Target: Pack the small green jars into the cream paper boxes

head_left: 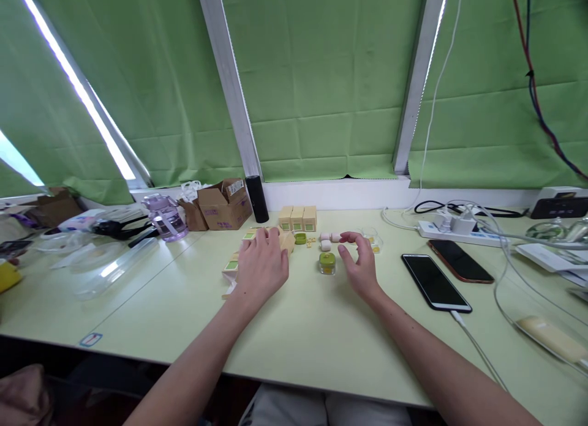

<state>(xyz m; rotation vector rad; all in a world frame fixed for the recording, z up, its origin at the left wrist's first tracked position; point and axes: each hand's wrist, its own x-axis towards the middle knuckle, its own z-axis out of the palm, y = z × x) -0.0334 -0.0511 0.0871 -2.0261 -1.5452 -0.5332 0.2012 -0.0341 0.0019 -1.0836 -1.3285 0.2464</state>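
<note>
My left hand (263, 262) is over a group of small tan boxes with green labels, its fingers curled down around a tan box (288, 242) that shows beside the thumb. Its fingertips are hidden. Another labelled box (231, 266) lies by the wrist. My right hand (361, 268) is open, thumb and fingers curved apart with nothing visible between them. Left of it stands a small clear jar with a green lid (327, 263). Beyond are white-pink cylinders (326, 245), a green lid or ring (300, 238), small yellow pieces (311, 242) and a clear tray (373, 240).
Three tan boxes (297, 218) stand in a row behind. Further left are a black cylinder (256, 199), an open carton (224, 205) and a purple bottle (165, 218). To the right lie two phones (436, 281) (460, 261), cables and a power strip (463, 234).
</note>
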